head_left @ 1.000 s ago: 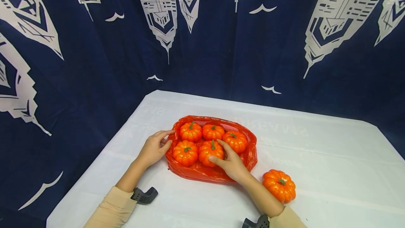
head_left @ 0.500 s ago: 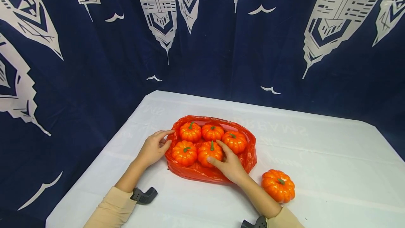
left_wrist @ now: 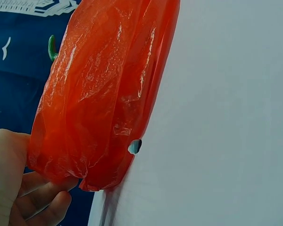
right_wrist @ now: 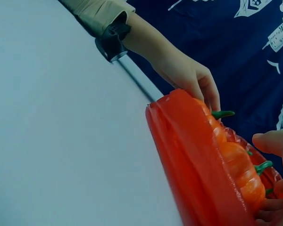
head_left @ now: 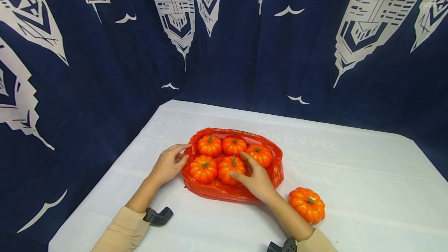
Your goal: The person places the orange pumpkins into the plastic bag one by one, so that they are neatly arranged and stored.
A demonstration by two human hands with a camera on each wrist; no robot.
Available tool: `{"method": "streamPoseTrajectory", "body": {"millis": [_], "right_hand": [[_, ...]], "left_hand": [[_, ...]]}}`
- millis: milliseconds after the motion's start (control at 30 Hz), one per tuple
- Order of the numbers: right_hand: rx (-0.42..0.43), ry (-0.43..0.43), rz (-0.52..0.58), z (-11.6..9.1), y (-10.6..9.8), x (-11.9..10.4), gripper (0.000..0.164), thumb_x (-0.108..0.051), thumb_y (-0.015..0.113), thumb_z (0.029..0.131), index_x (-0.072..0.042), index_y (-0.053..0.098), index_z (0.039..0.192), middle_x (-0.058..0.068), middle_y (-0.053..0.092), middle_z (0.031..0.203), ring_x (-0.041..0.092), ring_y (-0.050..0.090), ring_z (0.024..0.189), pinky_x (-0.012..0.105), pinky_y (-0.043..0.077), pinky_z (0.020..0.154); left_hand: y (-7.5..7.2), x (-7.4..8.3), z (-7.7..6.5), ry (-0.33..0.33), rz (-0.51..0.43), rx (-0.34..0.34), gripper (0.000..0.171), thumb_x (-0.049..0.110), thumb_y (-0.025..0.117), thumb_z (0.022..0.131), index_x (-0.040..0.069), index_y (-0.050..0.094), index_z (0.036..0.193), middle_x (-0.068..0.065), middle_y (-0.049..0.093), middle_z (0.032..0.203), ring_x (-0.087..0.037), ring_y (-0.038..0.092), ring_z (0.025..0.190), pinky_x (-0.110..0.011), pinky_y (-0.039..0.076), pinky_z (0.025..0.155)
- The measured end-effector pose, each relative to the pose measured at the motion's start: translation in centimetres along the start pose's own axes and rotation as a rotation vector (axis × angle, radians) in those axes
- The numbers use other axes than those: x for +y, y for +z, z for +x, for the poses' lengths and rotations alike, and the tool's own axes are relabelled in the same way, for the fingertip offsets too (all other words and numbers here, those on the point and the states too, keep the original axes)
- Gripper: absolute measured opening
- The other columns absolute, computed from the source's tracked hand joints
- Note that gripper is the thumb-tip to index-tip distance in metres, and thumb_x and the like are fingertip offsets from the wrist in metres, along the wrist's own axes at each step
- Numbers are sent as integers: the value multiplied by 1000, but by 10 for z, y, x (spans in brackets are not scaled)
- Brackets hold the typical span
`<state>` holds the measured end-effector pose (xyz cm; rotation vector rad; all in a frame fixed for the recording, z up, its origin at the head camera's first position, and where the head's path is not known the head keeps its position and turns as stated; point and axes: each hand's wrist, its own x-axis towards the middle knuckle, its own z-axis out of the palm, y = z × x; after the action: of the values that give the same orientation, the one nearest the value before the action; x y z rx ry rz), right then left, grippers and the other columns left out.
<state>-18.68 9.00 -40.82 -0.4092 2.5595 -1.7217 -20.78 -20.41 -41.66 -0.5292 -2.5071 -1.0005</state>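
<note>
Several small orange pumpkins with green stems sit inside a red plastic bag point(head_left: 224, 193) whose mouth is spread wide. My left hand point(head_left: 168, 164) is at the bag's left end, thumb and index finger apart by the rim; in the left wrist view its fingers point(left_wrist: 52, 207) touch the bag's corner. My right hand point(head_left: 257, 180) reaches over the bag's front right rim, around the right side of the front middle pumpkin point(head_left: 229, 171). Thumb and fingers are spread; in the right wrist view the thumb point(right_wrist: 271, 142) stands off the pumpkin point(right_wrist: 240, 169). Contact of the other fingers is unclear.
Another orange pumpkin point(head_left: 307, 205) lies outside the bag, just right of my right forearm. A white cloth covers the table point(head_left: 367, 182). Behind it hangs a dark blue curtain point(head_left: 245, 69) with white building prints.
The right index finger has lifted slightly away from the front middle pumpkin. The left hand, bag and pumpkins look the same, apart from a slight shift of the view.
</note>
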Motion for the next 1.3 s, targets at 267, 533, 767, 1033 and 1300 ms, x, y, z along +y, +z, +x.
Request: {"method": "streamPoseTrajectory", "body": {"millis": [267,533,767,1033,1300], "right_hand": [[5,14,-4,-5,-8,-12,68,-29,76,86,-8,47,144,13,54,139,29,48,129,46,40,105],[-4,6,-20,-20,-23,-22,65,-27,74,87,-10,47,143,13,51,142,33,46,131,49,40,104],[11,38,-9,-36,-43,-30,61,-29,72,89,-13,47,143,11,45,146,35,39,136,54,34,107],[61,-58,-41,-53,-70,-22,55,-26,70,91,-5,51,138,13,51,140,30,42,134,47,31,110],[195,-196,-92,-70,-99,-12,42,-12,70,90,0,59,128,0,60,127,-5,48,119,8,36,96]], "left_hand": [[0,0,0,-10,1,-6,36,4,68,88,5,65,124,-14,66,116,-19,66,79,-34,57,72],[0,0,1,-5,4,-1,36,4,68,88,6,66,124,-14,66,116,-20,65,79,-35,57,73],[0,0,0,-14,-2,-6,36,4,68,89,5,65,124,-15,66,117,-21,66,81,-36,57,74],[1,-2,0,-11,2,-3,36,4,68,89,5,66,124,-15,66,117,-21,66,81,-36,57,74],[1,-3,1,19,-2,6,35,3,68,88,4,66,123,-14,67,115,-21,66,81,-37,57,74]]}}
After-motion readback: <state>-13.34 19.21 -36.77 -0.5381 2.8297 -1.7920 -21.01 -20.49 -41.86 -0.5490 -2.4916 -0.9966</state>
